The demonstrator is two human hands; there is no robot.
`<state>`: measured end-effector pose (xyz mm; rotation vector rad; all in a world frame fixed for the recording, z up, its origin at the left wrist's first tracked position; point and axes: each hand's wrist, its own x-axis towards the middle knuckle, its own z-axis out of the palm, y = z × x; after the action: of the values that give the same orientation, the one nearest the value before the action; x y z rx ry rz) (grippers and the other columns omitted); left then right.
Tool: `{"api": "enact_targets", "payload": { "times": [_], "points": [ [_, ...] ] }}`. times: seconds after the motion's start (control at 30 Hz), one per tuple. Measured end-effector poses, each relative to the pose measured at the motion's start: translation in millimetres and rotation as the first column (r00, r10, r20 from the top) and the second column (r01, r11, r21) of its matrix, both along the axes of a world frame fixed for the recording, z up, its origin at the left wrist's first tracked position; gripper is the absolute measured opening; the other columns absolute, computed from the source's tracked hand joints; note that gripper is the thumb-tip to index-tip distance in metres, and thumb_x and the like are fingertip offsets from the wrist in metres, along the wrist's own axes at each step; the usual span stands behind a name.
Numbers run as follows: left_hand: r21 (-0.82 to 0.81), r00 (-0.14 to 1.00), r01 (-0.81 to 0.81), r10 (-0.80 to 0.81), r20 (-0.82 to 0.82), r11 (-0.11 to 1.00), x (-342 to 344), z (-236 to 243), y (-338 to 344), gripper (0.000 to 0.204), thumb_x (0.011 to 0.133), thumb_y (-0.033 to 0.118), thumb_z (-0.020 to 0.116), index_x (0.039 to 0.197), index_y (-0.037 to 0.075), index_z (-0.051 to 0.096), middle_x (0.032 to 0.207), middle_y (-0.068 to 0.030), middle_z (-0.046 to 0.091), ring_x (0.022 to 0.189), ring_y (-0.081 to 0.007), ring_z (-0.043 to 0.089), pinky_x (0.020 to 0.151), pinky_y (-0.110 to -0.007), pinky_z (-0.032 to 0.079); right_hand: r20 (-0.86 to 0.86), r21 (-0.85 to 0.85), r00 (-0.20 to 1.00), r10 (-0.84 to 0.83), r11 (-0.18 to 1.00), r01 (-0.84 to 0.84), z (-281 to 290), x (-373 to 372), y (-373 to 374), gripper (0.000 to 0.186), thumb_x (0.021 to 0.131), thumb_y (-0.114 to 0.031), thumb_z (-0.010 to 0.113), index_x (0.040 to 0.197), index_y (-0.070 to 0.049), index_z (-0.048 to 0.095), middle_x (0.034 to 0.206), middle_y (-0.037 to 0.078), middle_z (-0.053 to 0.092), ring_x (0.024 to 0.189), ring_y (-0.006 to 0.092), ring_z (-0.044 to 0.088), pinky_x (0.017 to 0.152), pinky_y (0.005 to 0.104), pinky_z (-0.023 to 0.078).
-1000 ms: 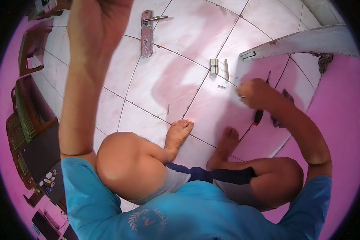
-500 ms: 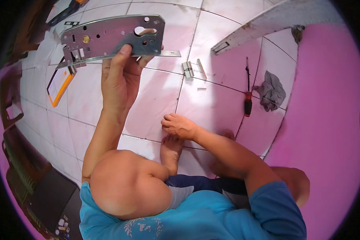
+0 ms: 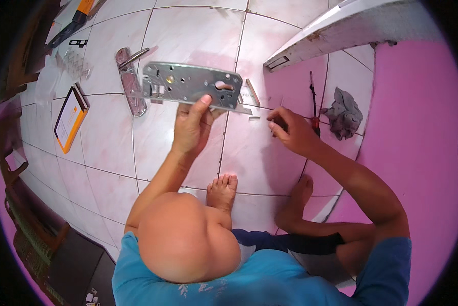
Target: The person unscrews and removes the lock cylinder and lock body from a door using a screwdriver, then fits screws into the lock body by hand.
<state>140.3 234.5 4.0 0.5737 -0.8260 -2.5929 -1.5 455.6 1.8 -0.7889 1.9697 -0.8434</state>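
My left hand point(image 3: 192, 127) grips a mortise lock case point(image 3: 196, 81) by its lower edge, thumb on the flat metal face. The case is held level above the floor, with a keyhole-shaped cutout towards its right end. Just right of it, low over the tiles, my right hand point(image 3: 292, 131) has its fingers curled and thumb drawn in; whether anything is between them is hidden. A narrow metal strip point(image 3: 252, 92) and a short metal pin point(image 3: 254, 118) lie between the case and that hand. The lock cylinder is mostly hidden behind the case.
A door handle on its plate point(image 3: 132, 92) lies left of the case. Farther left is an orange-and-white box point(image 3: 71, 120). A screwdriver point(image 3: 313, 97) and a grey cloth point(image 3: 344, 113) lie at the right. A door's lower edge point(image 3: 315, 43) juts in at the upper right.
My left hand has brought the lock case right and lower, uncovering the door handle. My right hand has left my foot and reached right and forward, its fingers now curled.
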Motion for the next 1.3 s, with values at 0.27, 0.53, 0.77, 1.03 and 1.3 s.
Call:
{"api": "enact_targets", "payload": {
  "times": [0.27,0.53,0.77,1.03,1.3],
  "points": [
    [0.069,0.989,0.041,-0.05,0.14,0.997,18,-25,18,0.037,0.094,0.008,0.054,0.129,0.003,0.046,0.125,-0.0163,0.058,0.112,-0.0285,0.061,0.098,-0.049,0.052,0.477,-0.037,0.803,-0.356,0.905,0.423,-24,16,-13,0.02,0.097,-0.017,0.059,0.108,0.0,0.06,0.089,0.007,0.068,0.079,0.0147,0.068,0.066,0.0262,0.053],
    [-0.019,0.972,0.066,-0.06,0.225,0.998,25,-36,21,0.037,0.094,0.011,0.055,0.13,0.004,0.048,0.123,-0.0144,0.06,0.111,-0.0263,0.062,0.095,-0.043,0.054,0.683,-0.003,0.488,-0.543,0.667,0.745,-31,39,-28,0.022,0.096,-0.018,0.061,0.108,0.001,0.062,0.092,0.01,0.068,0.082,0.0161,0.067,0.074,0.028,0.053],
    [-0.117,0.954,0.073,-0.035,0.298,0.99,36,-53,17,0.041,0.093,0.013,0.058,0.13,0.003,0.046,0.122,-0.0142,0.061,0.111,-0.0257,0.062,0.093,-0.042,0.053,0.748,0.002,0.43,-0.505,0.649,0.761,-35,41,-23,0.018,0.095,-0.022,0.063,0.102,-0.005,0.063,0.093,0.009,0.069,0.082,0.0169,0.067,0.073,0.0287,0.053],
    [-0.096,0.947,0.076,-0.042,0.319,0.992,47,-74,14,0.042,0.091,0.013,0.059,0.13,0.003,0.046,0.122,-0.0139,0.061,0.109,-0.0244,0.063,0.092,-0.041,0.054,0.763,0.052,0.37,-0.53,0.62,0.783,-50,53,-22,0.021,0.094,-0.024,0.065,0.102,-0.006,0.063,0.092,0.008,0.068,0.08,0.0164,0.066,0.073,0.0289,0.052],
    [-0.079,0.933,0.119,-0.084,0.351,0.99,54,-95,17,0.043,0.091,0.013,0.06,0.131,0.005,0.047,0.121,-0.012,0.062,0.111,-0.0243,0.061,0.095,-0.041,0.051,0.552,-0.03,0.644,-0.529,0.759,0.65,-72,60,-6,0.017,0.093,-0.013,0.064,0.105,-0.001,0.063,0.091,0.007,0.067,0.078,0.0139,0.066,0.071,0.0275,0.053]
  ]
}}
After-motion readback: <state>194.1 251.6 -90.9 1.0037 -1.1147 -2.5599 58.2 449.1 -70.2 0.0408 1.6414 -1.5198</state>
